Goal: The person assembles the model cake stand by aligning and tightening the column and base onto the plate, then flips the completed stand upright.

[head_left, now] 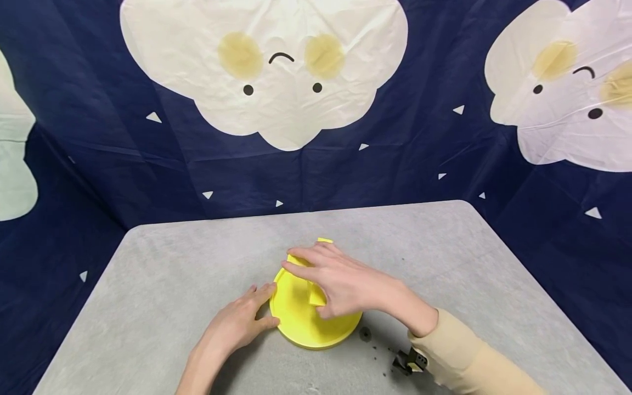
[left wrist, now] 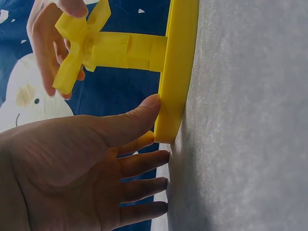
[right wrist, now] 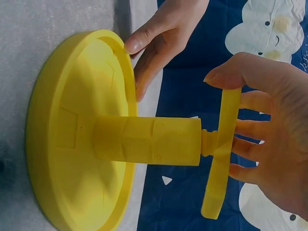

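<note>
A yellow round base [head_left: 293, 310] with a raised rim lies flat on the table. From its middle rises a thick yellow post [right wrist: 175, 140], topped by a yellow crosspiece [right wrist: 219, 159] with several flat arms. My right hand [head_left: 343, 280] is over the top and holds the crosspiece, its thumb at one arm's end and the fingers behind it. On the left side, my left hand [head_left: 237, 321] touches the base's rim with thumb and fingertips, the fingers nearly straight. In the head view, my right hand hides much of the post and crosspiece.
The grey table [head_left: 197, 258] has rounded far corners. Behind it and at both sides hangs a dark blue cloth [head_left: 340, 181] with white clouds. A small black device [head_left: 410, 361] sits at my right sleeve, and dark spots [head_left: 365, 333] mark the table near the base.
</note>
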The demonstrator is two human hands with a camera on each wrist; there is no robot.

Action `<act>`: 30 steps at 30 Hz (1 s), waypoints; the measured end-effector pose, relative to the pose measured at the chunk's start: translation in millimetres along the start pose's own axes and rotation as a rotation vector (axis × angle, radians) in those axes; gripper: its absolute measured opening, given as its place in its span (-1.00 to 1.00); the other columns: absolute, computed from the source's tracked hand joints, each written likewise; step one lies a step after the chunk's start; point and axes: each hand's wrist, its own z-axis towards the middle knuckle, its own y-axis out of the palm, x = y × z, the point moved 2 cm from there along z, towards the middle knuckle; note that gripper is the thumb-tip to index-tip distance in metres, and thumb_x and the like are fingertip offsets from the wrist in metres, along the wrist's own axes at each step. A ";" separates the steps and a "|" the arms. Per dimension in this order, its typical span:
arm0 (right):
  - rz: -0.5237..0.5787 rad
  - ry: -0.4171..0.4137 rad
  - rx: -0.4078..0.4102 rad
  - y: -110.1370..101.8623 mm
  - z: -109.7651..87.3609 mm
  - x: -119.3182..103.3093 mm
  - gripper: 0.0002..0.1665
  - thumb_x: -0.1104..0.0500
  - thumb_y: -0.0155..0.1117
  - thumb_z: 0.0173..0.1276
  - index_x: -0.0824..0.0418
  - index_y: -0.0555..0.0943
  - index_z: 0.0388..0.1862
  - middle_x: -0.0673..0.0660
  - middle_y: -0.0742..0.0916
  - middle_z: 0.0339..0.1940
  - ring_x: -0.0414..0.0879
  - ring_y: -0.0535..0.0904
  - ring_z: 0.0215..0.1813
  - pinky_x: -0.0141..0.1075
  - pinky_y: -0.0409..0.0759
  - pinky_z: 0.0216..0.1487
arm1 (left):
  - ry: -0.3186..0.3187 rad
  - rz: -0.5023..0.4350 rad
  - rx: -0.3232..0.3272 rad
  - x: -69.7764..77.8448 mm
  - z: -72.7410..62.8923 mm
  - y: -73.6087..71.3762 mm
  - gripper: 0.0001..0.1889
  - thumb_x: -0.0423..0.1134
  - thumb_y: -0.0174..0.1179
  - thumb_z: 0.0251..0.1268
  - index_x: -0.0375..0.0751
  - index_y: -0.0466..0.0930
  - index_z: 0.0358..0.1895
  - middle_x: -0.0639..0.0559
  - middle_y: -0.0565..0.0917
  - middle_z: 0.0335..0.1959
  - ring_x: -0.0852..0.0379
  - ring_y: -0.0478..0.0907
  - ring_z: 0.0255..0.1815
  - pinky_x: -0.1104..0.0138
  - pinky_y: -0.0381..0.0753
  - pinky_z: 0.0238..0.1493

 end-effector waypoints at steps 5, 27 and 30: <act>-0.038 -0.032 -0.065 2.5 8.8 -5.7 0.04 0.06 0.53 0.09 -0.04 0.36 0.60 0.04 0.44 0.58 0.07 0.38 0.54 0.15 0.18 0.69 | -0.008 0.003 -0.005 -1.3 -0.3 -0.2 -0.20 0.06 0.40 0.28 -0.07 0.36 0.55 -0.12 0.43 0.54 -0.34 0.26 0.60 -0.33 0.36 0.45; 0.216 0.110 0.033 8.7 2.5 30.6 -0.50 -0.05 -0.07 0.69 -0.01 0.51 0.48 0.11 0.51 0.55 0.16 0.15 0.71 0.22 0.05 0.71 | -0.011 0.001 -0.008 -2.0 1.1 0.1 -0.22 0.04 0.40 0.28 -0.06 0.38 0.54 -0.12 0.44 0.54 -0.32 0.27 0.60 -0.30 0.36 0.47; 0.231 0.129 0.050 7.0 -1.7 36.0 -0.52 -0.02 -0.04 0.69 0.01 0.53 0.45 0.13 0.54 0.51 0.18 0.19 0.69 0.22 0.09 0.70 | -0.008 0.001 -0.003 -1.4 1.6 0.3 -0.22 0.05 0.41 0.27 -0.06 0.38 0.54 -0.11 0.45 0.54 -0.32 0.28 0.60 -0.30 0.38 0.46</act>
